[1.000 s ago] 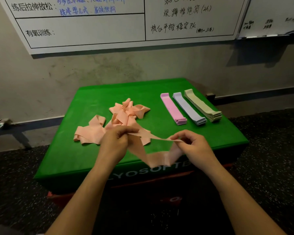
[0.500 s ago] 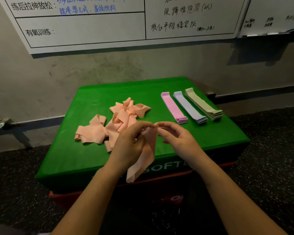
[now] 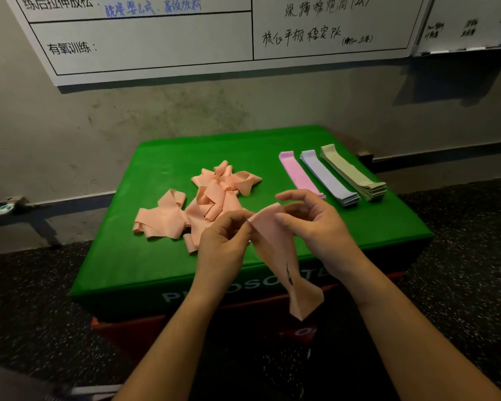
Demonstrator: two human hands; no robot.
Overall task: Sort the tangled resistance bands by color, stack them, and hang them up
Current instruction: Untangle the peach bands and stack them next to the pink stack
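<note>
A green padded surface (image 3: 156,256) with pale lettering on its front edge sat on a red base (image 3: 133,334). It stood on a dark speckled floor (image 3: 35,308) against a stained grey wall (image 3: 128,123). Above hung a white board (image 3: 168,44) ruled in black lines, with handwritten characters, and a second white board (image 3: 472,21) beside it at the right.

The peach band (image 3: 275,244), a second ago stretched flat between both hands, now hangs down from the left hand (image 3: 224,244), while the right hand (image 3: 313,224) has loosened its fingers beside it.
</note>
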